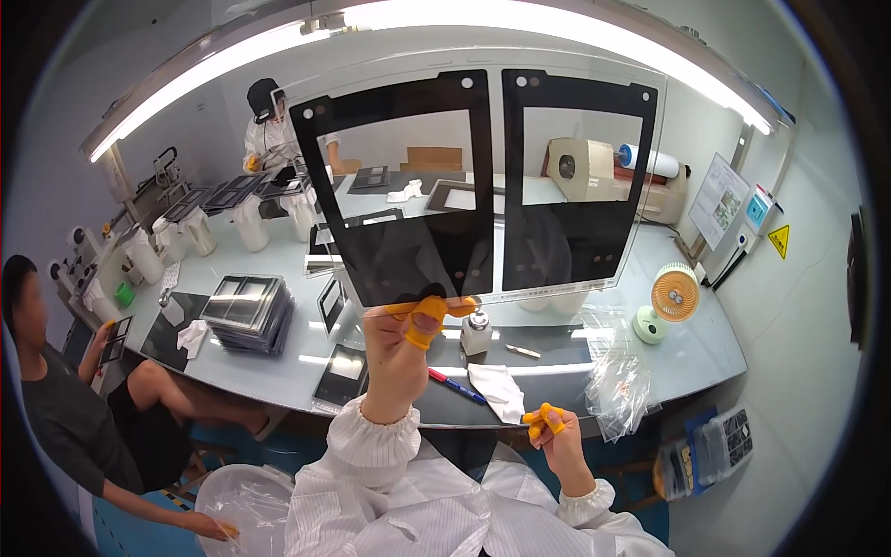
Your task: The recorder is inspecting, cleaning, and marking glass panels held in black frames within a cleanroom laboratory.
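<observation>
The pale-walled room is lit by a long overhead lamp, beneath which a grey surface is set. Above the surface, a clear sheet with two black frames is raised. Toward the left edge, dark frames are stacked; near the right edge, a fan is placed. The sheet's lower edge is gripped by the left hand; the right hand, fingers curled, is held at the front edge, but whether anything is pinched cannot be told.

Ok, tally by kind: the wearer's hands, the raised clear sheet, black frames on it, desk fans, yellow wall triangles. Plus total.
Wearer's hands: 2 (left hand, right hand)
Clear sheet: 1
Black frames on it: 2
Desk fan: 1
Yellow wall triangle: 1
Total: 7
</observation>
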Demonstrator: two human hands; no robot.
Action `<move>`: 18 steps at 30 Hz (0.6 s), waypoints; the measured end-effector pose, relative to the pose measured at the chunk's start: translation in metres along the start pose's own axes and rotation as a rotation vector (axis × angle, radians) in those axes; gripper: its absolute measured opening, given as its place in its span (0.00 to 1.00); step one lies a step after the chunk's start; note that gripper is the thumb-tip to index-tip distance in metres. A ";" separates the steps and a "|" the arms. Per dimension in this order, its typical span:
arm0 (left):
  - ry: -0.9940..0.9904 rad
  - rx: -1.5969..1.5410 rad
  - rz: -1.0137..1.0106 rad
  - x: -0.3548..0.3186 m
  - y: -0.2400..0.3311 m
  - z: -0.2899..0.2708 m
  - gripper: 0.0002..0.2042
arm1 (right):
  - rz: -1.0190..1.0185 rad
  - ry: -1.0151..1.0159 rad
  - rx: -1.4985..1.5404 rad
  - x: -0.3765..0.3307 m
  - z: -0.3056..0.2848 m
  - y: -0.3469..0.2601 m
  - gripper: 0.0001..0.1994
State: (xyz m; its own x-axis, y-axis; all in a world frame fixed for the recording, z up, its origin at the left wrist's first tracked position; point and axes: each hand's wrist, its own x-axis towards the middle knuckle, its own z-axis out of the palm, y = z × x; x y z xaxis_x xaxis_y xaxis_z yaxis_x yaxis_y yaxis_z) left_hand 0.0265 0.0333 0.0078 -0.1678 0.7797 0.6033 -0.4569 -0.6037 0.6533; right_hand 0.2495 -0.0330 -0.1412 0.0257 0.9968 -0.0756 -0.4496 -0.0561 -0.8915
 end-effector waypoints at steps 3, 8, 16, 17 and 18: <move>-0.055 -0.012 -0.058 -0.003 0.005 0.000 0.12 | -0.001 -0.013 -0.003 -0.005 -0.002 0.003 0.17; -0.005 0.011 0.008 -0.010 0.001 -0.002 0.10 | 0.003 0.000 -0.011 -0.011 -0.001 0.004 0.16; -0.003 -0.049 0.022 -0.004 -0.007 -0.026 0.09 | -0.314 -0.007 -0.525 0.045 -0.008 0.015 0.14; -0.037 -0.010 0.030 -0.003 -0.008 -0.030 0.09 | -0.372 0.006 -0.856 0.057 -0.008 0.012 0.13; -0.030 -0.004 0.008 -0.007 -0.009 -0.033 0.09 | -0.454 -0.004 -0.929 0.066 0.003 0.010 0.12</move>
State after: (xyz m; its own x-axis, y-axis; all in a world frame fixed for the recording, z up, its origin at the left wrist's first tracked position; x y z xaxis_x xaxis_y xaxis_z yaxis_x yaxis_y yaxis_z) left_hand 0.0024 0.0387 -0.0173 -0.1457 0.7692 0.6221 -0.4593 -0.6096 0.6461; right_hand 0.2440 0.0327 -0.1539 0.0167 0.9352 0.3536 0.4681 0.3052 -0.8293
